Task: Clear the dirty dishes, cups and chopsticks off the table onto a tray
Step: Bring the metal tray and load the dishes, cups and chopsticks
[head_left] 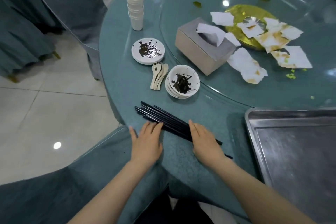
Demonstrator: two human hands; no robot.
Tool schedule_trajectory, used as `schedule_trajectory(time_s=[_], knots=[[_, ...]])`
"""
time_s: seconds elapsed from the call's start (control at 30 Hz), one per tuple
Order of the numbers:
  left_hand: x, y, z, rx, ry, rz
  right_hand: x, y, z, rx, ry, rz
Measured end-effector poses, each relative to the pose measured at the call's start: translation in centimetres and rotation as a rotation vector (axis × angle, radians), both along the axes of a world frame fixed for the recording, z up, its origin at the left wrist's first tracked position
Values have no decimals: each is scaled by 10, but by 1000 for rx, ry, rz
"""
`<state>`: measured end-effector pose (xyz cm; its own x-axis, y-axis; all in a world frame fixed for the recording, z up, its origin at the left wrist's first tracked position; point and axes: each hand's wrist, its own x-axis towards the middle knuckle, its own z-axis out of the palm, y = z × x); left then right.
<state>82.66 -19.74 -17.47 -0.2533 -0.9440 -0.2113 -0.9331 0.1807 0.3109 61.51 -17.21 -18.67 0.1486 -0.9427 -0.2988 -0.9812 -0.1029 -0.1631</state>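
Near the front edge of the teal tabletop lies a bundle of black chopsticks, thin, stiff and probably slippery, which the left hand and right hand touch with flat, straight fingers, best gathered at the middle.

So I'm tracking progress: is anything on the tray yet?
No, the tray shows only bare metal, while the chopsticks, bowls and cups sit on the table.
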Motion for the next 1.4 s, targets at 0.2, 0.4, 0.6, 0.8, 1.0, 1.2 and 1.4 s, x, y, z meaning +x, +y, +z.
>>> schedule_trajectory(time_s=[0.2,0.4,0.6,0.8,1.0,1.2,1.4], knots=[[-26,-13,-3,-122,-43,-168,-2,-2,6,-19,61,19],[-25,-16,-13,-72,-180,-434,3,8,12,11,17,-28],[-24,-12,-11,-327,-117,-509,-1,6,19,131,44,-66],[-41,-12,-2,-208,-251,-542,-1,13,34,80,289,13],[-47,-17,9,-23,-381,-447,-8,4,43,-37,292,76],[-95,-16,63,-240,-218,-411,-70,9,91,-312,286,86],[-202,16,96,-438,-148,-503,-205,51,107,-340,214,-57]])
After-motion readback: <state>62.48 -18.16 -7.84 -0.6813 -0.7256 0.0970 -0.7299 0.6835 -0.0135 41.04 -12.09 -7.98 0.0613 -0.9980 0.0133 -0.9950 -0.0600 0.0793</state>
